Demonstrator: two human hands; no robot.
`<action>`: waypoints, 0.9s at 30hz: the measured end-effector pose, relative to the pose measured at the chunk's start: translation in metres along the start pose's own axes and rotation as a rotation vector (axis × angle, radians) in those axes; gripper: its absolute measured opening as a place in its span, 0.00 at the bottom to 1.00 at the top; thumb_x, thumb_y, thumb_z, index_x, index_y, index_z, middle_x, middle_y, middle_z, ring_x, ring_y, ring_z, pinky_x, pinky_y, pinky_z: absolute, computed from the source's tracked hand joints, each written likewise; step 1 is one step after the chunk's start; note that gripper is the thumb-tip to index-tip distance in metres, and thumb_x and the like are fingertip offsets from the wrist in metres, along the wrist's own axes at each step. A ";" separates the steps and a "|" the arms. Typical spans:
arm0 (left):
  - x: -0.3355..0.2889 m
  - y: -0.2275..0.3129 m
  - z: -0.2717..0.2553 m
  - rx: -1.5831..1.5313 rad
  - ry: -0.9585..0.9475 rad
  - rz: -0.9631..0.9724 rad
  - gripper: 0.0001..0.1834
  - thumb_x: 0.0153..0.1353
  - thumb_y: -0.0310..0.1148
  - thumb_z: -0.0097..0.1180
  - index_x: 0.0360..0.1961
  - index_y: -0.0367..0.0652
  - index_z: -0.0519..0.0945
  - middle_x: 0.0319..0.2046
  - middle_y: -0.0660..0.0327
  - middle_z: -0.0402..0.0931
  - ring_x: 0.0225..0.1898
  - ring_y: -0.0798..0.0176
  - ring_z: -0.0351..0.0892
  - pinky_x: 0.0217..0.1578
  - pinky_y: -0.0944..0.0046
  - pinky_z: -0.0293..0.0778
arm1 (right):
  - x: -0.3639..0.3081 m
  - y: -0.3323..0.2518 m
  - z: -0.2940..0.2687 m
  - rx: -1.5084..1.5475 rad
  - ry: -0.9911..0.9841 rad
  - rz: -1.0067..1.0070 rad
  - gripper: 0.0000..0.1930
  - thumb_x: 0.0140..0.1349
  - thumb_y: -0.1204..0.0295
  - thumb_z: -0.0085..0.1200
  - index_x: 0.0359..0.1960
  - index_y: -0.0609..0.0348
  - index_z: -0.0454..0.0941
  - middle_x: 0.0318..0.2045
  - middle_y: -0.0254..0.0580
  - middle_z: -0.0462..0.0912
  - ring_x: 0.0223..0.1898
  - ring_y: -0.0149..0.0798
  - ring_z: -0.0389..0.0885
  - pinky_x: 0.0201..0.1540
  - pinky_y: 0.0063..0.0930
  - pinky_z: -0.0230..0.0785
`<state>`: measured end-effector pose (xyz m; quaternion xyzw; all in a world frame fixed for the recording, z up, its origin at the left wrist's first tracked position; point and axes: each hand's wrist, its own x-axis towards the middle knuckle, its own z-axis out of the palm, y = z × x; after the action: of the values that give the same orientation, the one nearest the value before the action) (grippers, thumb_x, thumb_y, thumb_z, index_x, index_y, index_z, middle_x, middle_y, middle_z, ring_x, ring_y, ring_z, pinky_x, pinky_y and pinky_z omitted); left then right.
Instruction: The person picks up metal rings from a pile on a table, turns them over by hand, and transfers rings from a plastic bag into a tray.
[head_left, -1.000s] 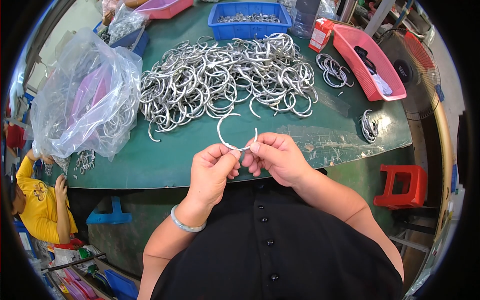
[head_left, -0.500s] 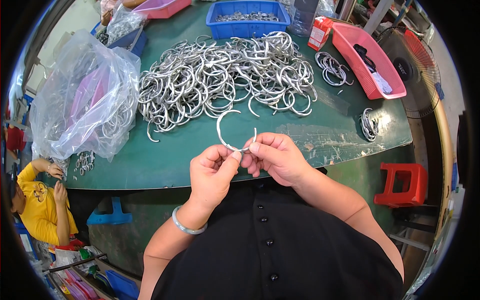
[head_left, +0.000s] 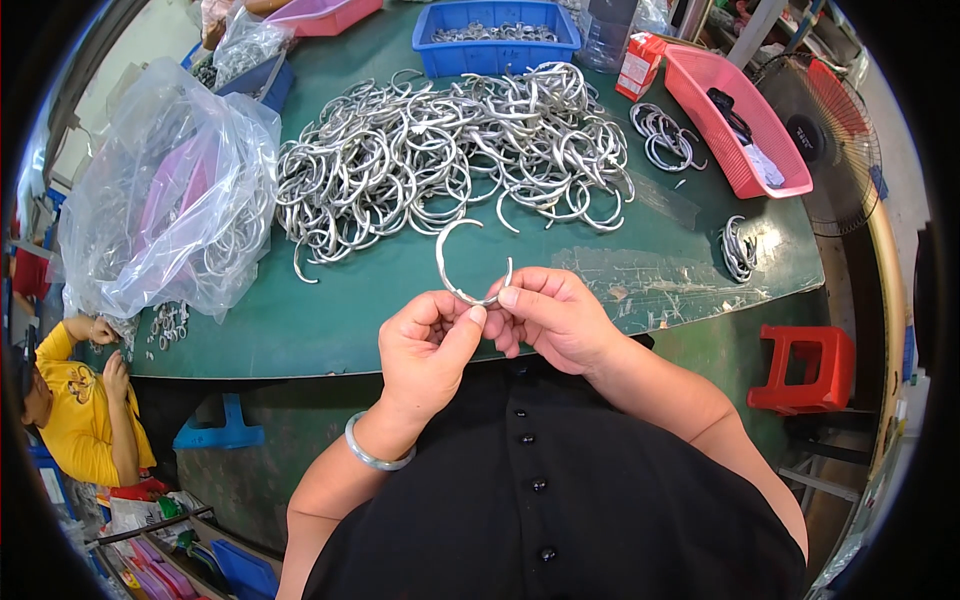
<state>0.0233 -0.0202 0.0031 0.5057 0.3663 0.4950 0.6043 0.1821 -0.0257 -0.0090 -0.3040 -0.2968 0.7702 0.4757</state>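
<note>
Both of my hands pinch one silvery open bangle (head_left: 441, 262) above the near edge of the green table. Its gap faces away from me, toward the upper right. My left hand (head_left: 425, 340) grips the lower left of the curve between thumb and fingers. With thumb and forefinger, my right hand (head_left: 550, 312) holds the lower right part, close beside the left thumb. Fingertips hide the bottom of the ring. Just beyond lies a big tangled heap of similar bangles (head_left: 400, 165).
A clear plastic bag (head_left: 110, 230) stands left of the heap. Small rings (head_left: 168, 325) lie near a person in yellow (head_left: 85, 420). Two small bangle bundles (head_left: 738, 250) (head_left: 662, 138) sit at right, near a pink basket (head_left: 705, 130). Behind are a blue bin (head_left: 430, 60) and fan (head_left: 845, 150).
My hands and the bangle have barely shifted; the ring is tilted very slightly. At the left, the person in yellow has moved their hands a little.
</note>
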 end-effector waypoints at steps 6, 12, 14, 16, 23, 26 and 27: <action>0.004 -0.001 -0.003 -0.005 -0.024 0.006 0.01 0.53 0.22 0.51 0.27 0.35 0.73 0.22 0.65 0.73 0.22 0.79 0.67 0.23 0.80 0.62 | 0.004 -0.001 -0.003 0.089 -0.012 0.060 0.08 0.60 0.70 0.44 0.33 0.62 0.72 0.24 0.40 0.77 0.23 0.29 0.74 0.25 0.20 0.68; 0.006 -0.002 -0.002 0.107 -0.019 0.067 0.01 0.53 0.22 0.51 0.26 0.36 0.73 0.22 0.67 0.72 0.22 0.80 0.66 0.23 0.80 0.62 | 0.008 -0.002 -0.005 0.139 -0.029 0.100 0.08 0.59 0.70 0.44 0.32 0.61 0.72 0.24 0.40 0.77 0.22 0.29 0.74 0.25 0.20 0.69; 0.001 -0.006 -0.004 0.170 -0.025 0.098 0.01 0.53 0.22 0.51 0.26 0.36 0.73 0.22 0.67 0.72 0.22 0.80 0.67 0.24 0.80 0.62 | 0.004 -0.001 -0.004 0.142 -0.029 0.105 0.08 0.59 0.70 0.44 0.32 0.61 0.72 0.23 0.40 0.77 0.22 0.29 0.74 0.25 0.20 0.69; 0.000 -0.007 -0.006 0.237 -0.040 0.139 0.01 0.53 0.21 0.52 0.26 0.36 0.73 0.23 0.66 0.72 0.23 0.79 0.67 0.25 0.80 0.63 | 0.003 -0.001 -0.004 0.098 -0.037 0.100 0.08 0.59 0.70 0.45 0.32 0.61 0.72 0.23 0.39 0.77 0.22 0.28 0.74 0.25 0.19 0.68; 0.004 -0.008 -0.004 0.308 -0.027 0.195 0.01 0.48 0.20 0.54 0.24 0.34 0.74 0.21 0.63 0.72 0.19 0.76 0.67 0.20 0.77 0.64 | 0.010 -0.011 -0.008 -0.233 -0.063 -0.056 0.07 0.59 0.71 0.44 0.29 0.61 0.72 0.22 0.34 0.75 0.21 0.24 0.72 0.25 0.16 0.66; 0.000 -0.006 -0.003 0.341 -0.018 0.216 0.02 0.48 0.20 0.54 0.25 0.35 0.75 0.21 0.63 0.72 0.19 0.76 0.67 0.20 0.77 0.64 | 0.007 -0.012 -0.009 -0.320 -0.085 -0.074 0.07 0.59 0.71 0.43 0.29 0.61 0.71 0.22 0.33 0.75 0.22 0.23 0.71 0.25 0.16 0.65; -0.003 -0.006 -0.004 0.379 -0.045 0.214 0.03 0.49 0.20 0.53 0.27 0.35 0.75 0.22 0.65 0.72 0.21 0.77 0.67 0.23 0.78 0.64 | 0.005 -0.011 -0.009 -0.343 -0.088 -0.077 0.07 0.59 0.72 0.42 0.29 0.62 0.72 0.22 0.34 0.75 0.22 0.23 0.71 0.25 0.16 0.65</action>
<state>0.0203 -0.0220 -0.0034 0.6571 0.3836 0.4669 0.4505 0.1932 -0.0152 -0.0070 -0.3351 -0.4560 0.7019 0.4326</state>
